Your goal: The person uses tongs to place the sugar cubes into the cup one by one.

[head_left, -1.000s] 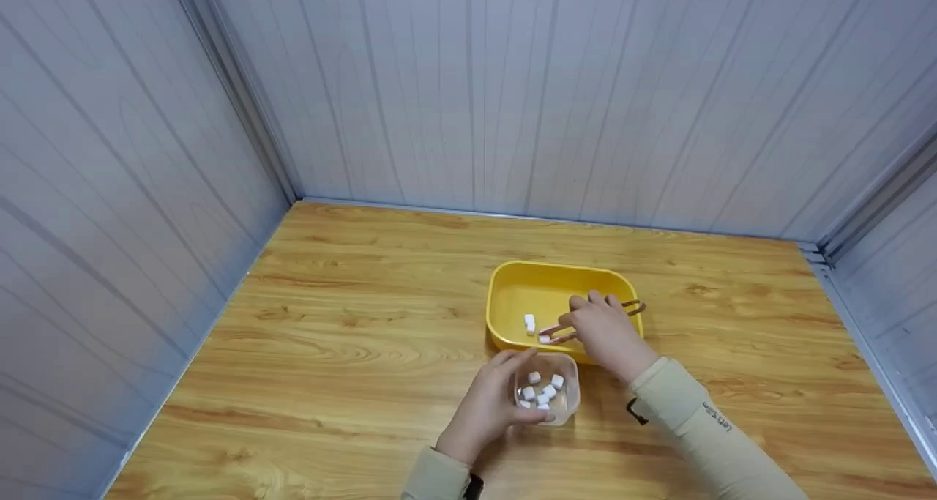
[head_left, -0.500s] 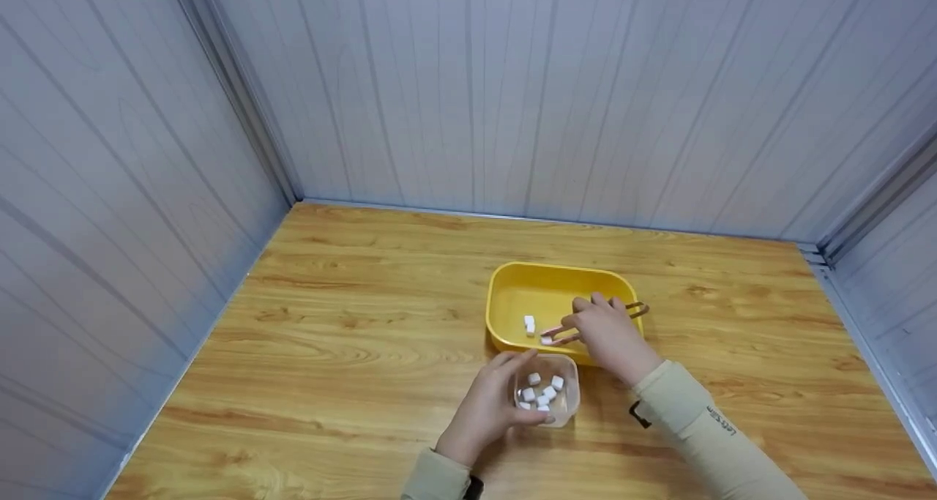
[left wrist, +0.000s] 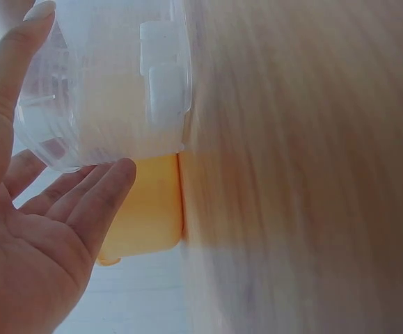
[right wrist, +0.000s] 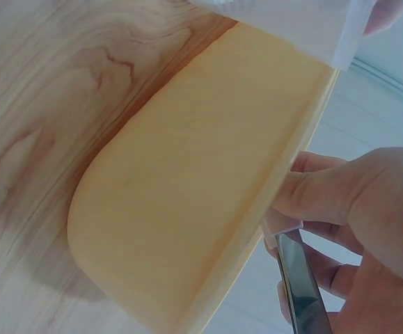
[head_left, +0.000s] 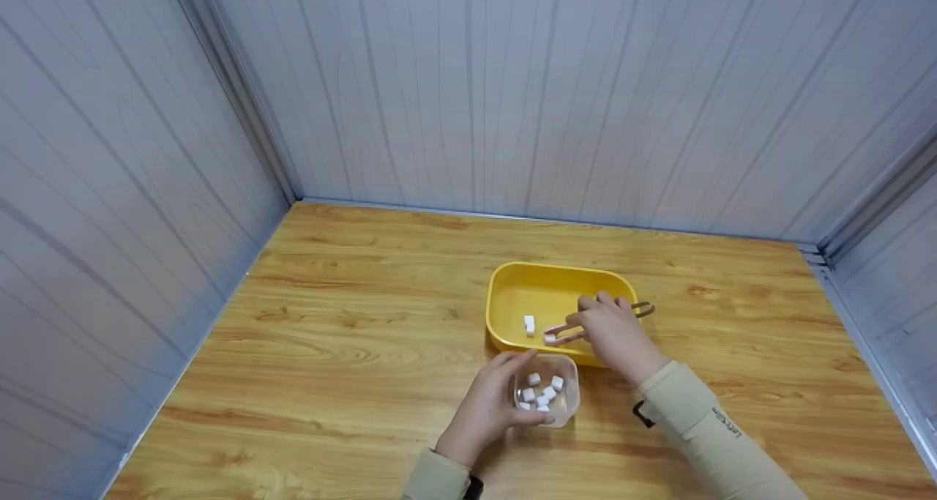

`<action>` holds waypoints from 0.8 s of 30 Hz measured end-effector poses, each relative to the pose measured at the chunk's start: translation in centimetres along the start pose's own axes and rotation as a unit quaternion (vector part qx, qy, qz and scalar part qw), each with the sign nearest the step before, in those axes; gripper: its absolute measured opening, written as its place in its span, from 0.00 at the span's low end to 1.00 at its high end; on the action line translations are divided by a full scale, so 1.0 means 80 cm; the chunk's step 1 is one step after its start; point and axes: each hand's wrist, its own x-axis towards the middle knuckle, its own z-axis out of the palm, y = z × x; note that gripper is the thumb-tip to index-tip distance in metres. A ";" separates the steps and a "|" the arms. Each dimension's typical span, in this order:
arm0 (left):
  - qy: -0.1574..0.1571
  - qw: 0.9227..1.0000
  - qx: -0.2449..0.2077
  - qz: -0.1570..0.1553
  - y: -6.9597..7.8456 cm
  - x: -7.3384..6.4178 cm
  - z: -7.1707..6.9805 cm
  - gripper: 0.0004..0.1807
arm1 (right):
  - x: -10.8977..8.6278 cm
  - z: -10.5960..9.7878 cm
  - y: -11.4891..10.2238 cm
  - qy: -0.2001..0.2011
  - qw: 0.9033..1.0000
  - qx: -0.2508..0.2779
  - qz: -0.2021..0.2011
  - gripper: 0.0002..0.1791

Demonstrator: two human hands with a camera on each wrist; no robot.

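Note:
My left hand [head_left: 487,405] grips a small clear plastic container [head_left: 570,405], thumb at the near side and fingers along the far left. Several white cubes [head_left: 549,393] lie inside it. Just behind stands a yellow basin [head_left: 516,291], with a few more white cubes [head_left: 529,325] on its floor. Over the basin's right half, my right hand [head_left: 615,335] holds small tongs [head_left: 644,310], tips pointing left. One white cube [head_left: 550,338] sits between the tips, near the front wall. In the right wrist view the basin's wall hides the tips, while the tongs' metal arm [right wrist: 302,285] shows under the fingers.
Both containers stand on a wood-grain table [head_left: 351,339]. Pale panel walls [head_left: 468,97] enclose it at the back, left and right. The clear container stands close against the basin's front side.
My right hand and the tongs have shifted slightly right, with the cube at the tips moving along the basin's front wall. The left hand and clear container have stayed nearly still.

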 end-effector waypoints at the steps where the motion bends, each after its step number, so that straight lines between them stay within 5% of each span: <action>1: -0.001 1.000 -0.002 -0.002 0.000 0.000 0.000 0.48 | 0.000 0.000 0.001 0.001 1.000 0.002 0.000 0.16; 24: -0.005 1.000 -0.002 -0.022 0.002 0.000 0.000 0.49 | -0.013 -0.018 0.013 0.008 1.000 -0.005 0.012 0.16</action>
